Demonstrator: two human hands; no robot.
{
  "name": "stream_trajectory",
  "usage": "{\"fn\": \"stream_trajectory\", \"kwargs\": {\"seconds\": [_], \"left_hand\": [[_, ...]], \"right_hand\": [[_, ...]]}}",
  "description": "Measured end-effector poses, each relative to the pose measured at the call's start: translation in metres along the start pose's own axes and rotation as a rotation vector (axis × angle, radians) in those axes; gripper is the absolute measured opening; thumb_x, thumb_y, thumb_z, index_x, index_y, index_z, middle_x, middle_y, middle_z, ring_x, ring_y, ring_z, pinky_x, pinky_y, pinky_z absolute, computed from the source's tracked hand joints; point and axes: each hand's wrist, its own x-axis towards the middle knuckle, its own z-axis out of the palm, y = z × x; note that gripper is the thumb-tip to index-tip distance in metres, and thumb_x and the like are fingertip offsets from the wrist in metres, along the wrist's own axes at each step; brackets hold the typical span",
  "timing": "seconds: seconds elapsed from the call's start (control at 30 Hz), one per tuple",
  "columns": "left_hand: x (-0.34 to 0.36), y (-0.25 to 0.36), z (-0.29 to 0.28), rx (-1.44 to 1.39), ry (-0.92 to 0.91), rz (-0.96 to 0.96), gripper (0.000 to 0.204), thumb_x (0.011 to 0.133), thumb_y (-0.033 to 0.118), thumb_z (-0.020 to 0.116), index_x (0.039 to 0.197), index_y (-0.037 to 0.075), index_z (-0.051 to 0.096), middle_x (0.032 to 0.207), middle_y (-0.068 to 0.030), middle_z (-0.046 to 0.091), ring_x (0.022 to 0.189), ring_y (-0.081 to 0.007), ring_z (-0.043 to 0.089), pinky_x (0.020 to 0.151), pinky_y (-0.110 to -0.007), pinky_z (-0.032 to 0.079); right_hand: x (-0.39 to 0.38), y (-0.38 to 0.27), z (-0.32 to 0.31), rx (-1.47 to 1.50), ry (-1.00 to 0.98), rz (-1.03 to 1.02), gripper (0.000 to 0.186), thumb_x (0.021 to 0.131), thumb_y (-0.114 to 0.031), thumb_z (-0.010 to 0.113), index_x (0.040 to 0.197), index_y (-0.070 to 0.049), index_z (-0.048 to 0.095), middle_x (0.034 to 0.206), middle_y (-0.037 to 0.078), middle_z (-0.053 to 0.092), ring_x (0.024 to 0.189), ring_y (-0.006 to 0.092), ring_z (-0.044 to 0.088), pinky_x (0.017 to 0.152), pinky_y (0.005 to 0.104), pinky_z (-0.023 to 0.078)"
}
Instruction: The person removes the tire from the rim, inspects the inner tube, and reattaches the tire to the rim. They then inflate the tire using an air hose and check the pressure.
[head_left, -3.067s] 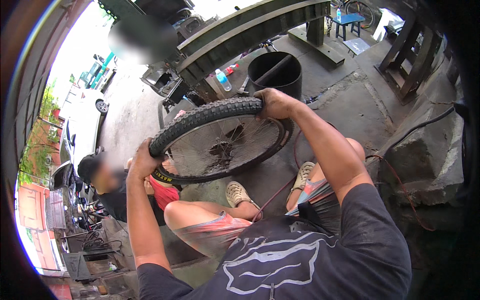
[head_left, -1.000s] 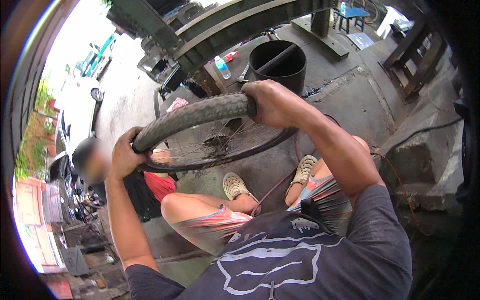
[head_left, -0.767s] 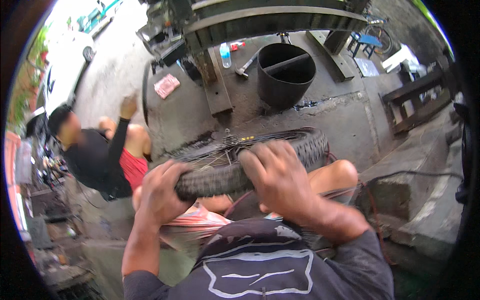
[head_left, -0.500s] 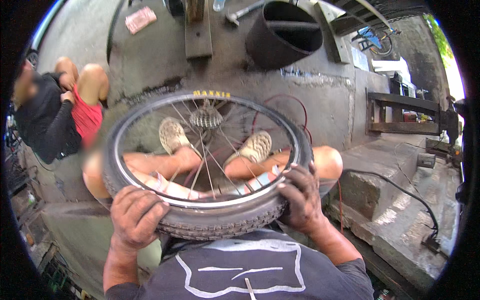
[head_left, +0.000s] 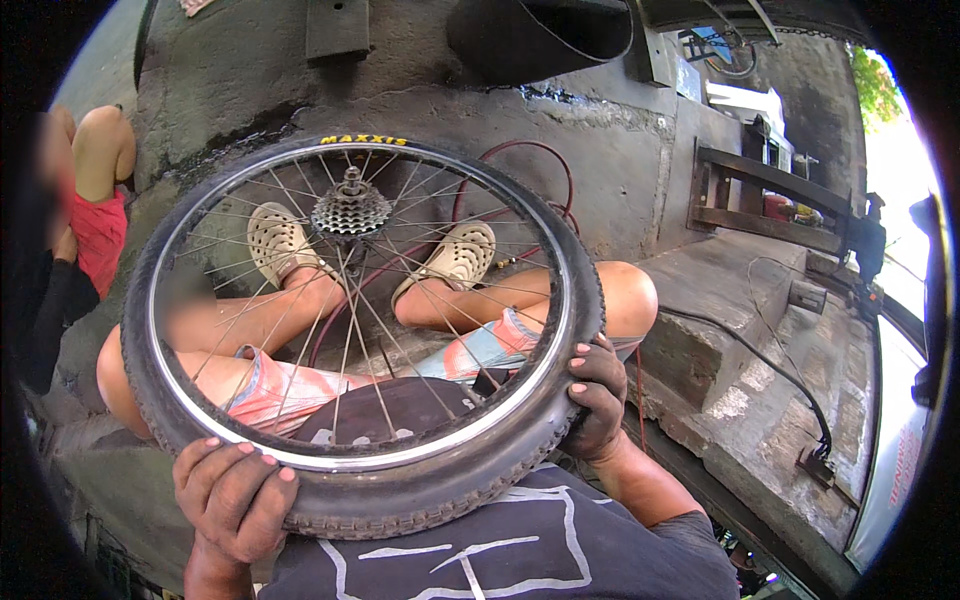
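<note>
Far left: another person, cut by the edge, dark sleeve and red shorts (head_left: 100,235), bare knees bent. Next, the wearer's left knee (head_left: 115,375), showing past the tyre's outer edge. Left hand (head_left: 235,495) grips the lower left of a bicycle wheel (head_left: 352,245): 4 fingers curled over the sidewall, tips near the silver rim, thumb hidden. Wheel fills mid-view, held above the bent legs, near edge close to the dark shirt (head_left: 420,575); cannot tell whether those 2 touch. Tyre (head_left: 420,495) black, knobbly tread on the outside, yellow marking on the far sidewall. Through the spokes, left to right: tan clog (head_left: 278,240) with holes, stepped sprocket cluster (head_left: 350,210) at the hub, matching right clog (head_left: 462,255). Orange-and-blue shorts (head_left: 272,387) show below them. Dark open cylinder (head_left: 530,45) cut by the upper edge, on the stained floor (head_left: 615,170). Dark red hose (head_left: 570,165) loops out beyond the wheel's far right side. Right hand (head_left: 597,395) grips the lower right of the tyre, fingers bent onto the sidewall, thumb out of sight. Farther right: dark steel frame (head_left: 770,195), worn concrete step (head_left: 720,330), black cable (head_left: 760,365) lying over it. Rightmost, a pale panel (head_left: 893,440), tilted.
</note>
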Motion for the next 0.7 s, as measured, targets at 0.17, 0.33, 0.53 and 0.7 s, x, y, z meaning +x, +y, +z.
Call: {"fn": "stream_trajectory", "kwargs": {"seconds": [0.17, 0.33, 0.53, 0.7], "left_hand": [[-0.003, 0.004, 0.001, 0.020, -0.003, -0.026, 0.010, 0.094, 0.022, 0.072, 0.104, 0.020, 0.071, 0.106, 0.0005, 0.070, 0.108, -0.0237, 0.069, 0.103, -0.051, 0.053], [0.055, 0.043, -0.019, -0.019, -0.107, 0.037, 0.019, 0.093, 0.017, 0.073, 0.112, 0.018, 0.074, 0.107, -0.0016, 0.071, 0.101, -0.0233, 0.069, 0.095, -0.050, 0.055], [0.087, 0.082, -0.018, 0.058, -0.201, 0.093, 0.027, 0.087, 0.021, 0.075, 0.111, 0.010, 0.076, 0.103, -0.0045, 0.073, 0.087, -0.0185, 0.070, 0.072, -0.034, 0.054], [0.082, 0.089, -0.007, 0.012, -0.231, 0.029, 0.029, 0.083, 0.021, 0.073, 0.109, 0.008, 0.076, 0.102, -0.0055, 0.072, 0.088, -0.0194, 0.071, 0.073, -0.035, 0.054]], "right_hand": [[0.002, 0.006, -0.001, 0.013, 0.034, -0.007, 0.056, 0.082, -0.016, 0.091, 0.122, -0.018, 0.052, 0.125, 0.013, 0.065, 0.121, 0.0342, 0.066, 0.118, 0.0619, 0.047], [0.046, -0.034, -0.006, -0.032, -0.001, -0.034, 0.026, 0.081, -0.021, 0.076, 0.106, -0.014, 0.074, 0.112, 0.006, 0.074, 0.107, 0.0265, 0.070, 0.104, 0.0532, 0.053], [0.074, -0.058, -0.005, 0.027, -0.030, -0.094, 0.028, 0.076, -0.022, 0.075, 0.102, -0.012, 0.076, 0.099, 0.003, 0.070, 0.092, 0.0238, 0.069, 0.093, 0.0466, 0.053], [0.068, -0.053, -0.002, 0.076, -0.071, -0.115, 0.027, 0.073, -0.023, 0.073, 0.099, -0.012, 0.075, 0.096, 0.003, 0.071, 0.087, 0.0217, 0.069, 0.090, 0.0436, 0.052]]}}
